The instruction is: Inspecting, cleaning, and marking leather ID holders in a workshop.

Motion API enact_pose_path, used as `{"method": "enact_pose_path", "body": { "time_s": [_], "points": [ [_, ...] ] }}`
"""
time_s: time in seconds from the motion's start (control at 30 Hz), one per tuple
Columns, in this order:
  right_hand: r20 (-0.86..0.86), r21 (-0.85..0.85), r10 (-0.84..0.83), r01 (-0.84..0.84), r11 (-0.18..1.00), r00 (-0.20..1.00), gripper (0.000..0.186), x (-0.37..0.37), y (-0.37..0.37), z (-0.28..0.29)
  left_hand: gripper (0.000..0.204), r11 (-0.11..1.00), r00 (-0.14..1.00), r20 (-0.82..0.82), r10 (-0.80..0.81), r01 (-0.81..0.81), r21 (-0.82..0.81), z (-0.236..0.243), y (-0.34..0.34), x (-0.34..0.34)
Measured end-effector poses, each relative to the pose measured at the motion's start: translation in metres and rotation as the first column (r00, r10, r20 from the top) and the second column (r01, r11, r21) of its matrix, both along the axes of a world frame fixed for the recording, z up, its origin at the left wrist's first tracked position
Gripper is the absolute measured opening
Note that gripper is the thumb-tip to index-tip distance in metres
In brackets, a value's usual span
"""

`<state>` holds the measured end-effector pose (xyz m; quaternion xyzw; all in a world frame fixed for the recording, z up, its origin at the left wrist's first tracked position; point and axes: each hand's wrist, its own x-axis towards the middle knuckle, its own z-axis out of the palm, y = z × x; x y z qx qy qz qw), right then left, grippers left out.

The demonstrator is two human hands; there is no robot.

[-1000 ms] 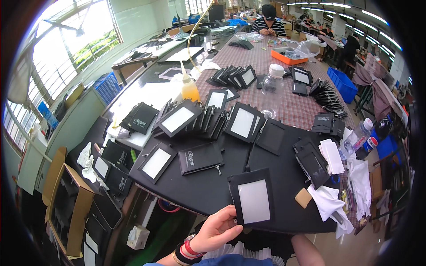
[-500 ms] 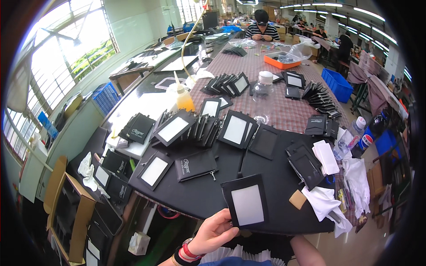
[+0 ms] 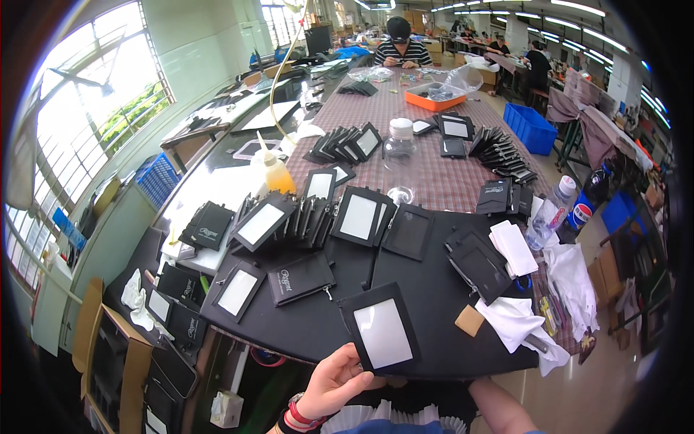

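At the near edge of the black work surface, my left hand (image 3: 337,379) grips a black card holder (image 3: 382,330) by its lower left corner, fingers and thumb closed on it. The holder is raised and tilted, its pale window facing me. My right forearm (image 3: 502,406) shows at the lower edge; the hand itself is hidden below the table edge. Just beyond the held piece lie a black zip wallet (image 3: 302,279) and another windowed card holder (image 3: 238,291). A row of windowed holders (image 3: 359,217) stands overlapped behind them.
A tan block (image 3: 470,320) and white cloth (image 3: 512,322) lie to the right, near black holders (image 3: 477,264). A glue bottle (image 3: 276,173) and clear bottle (image 3: 400,163) stand farther back. An open cardboard box (image 3: 116,362) is at left. A person (image 3: 402,52) sits at the far end.
The view has shifted a little, so the whole table appears farther left. The card holder stays in my left hand and has tilted slightly, with more glare on its window.
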<state>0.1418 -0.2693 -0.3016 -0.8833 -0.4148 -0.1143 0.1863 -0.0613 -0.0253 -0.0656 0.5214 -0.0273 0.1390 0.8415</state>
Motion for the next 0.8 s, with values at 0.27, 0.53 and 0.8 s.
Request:
{"method": "enact_pose_path", "body": {
  "time_s": [0.27,0.53,0.8],
  "points": [
    [-0.003,0.003,0.001,-0.001,1.0,1.0,0.029,0.001,0.003,0.003,0.036,1.0,1.0,-0.018,-0.001,0.001,-0.018,-0.001,0.001,0.001],
    [-0.003,0.003,0.017,-0.017,1.0,1.0,0.03,-0.001,0.005,0.003,0.037,0.999,1.0,-0.024,0.003,-0.004,-0.033,-0.001,0.002,-0.001],
    [-0.004,0.0,0.016,-0.016,1.0,1.0,0.03,0.0,0.005,0.005,0.033,0.996,0.994,-0.078,0.076,-0.08,-0.04,0.011,-0.006,0.003]
  ]
}}
